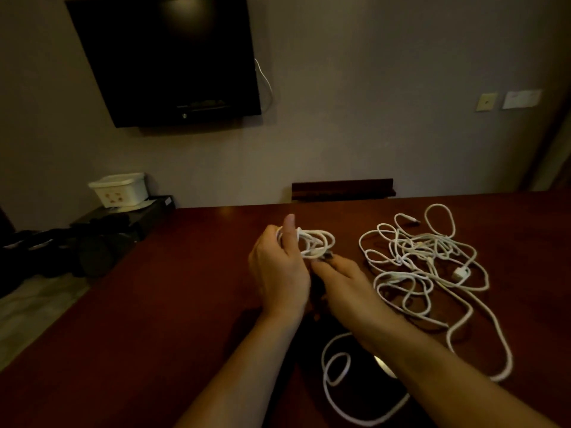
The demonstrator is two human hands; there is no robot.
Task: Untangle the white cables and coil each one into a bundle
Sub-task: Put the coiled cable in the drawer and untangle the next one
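Note:
My left hand (278,267) grips a small coil of white cable (315,242) above the dark red table (173,304), thumb raised over the loops. My right hand (343,282) pinches the coil's dark plug end (328,256) just below the loops. To the right lies a tangled heap of white cables (423,257) with a white plug block (461,272) in it. A thicker white cable (494,335) trails from the heap toward the table's near edge. Another white cable loop (336,369) lies under my right forearm.
A black wall-mounted screen (167,57) hangs at the upper left. A white box (119,189) sits on a black stand at the left, with dark bags (77,245) beside it. A dark wooden rail (343,189) stands at the table's far edge.

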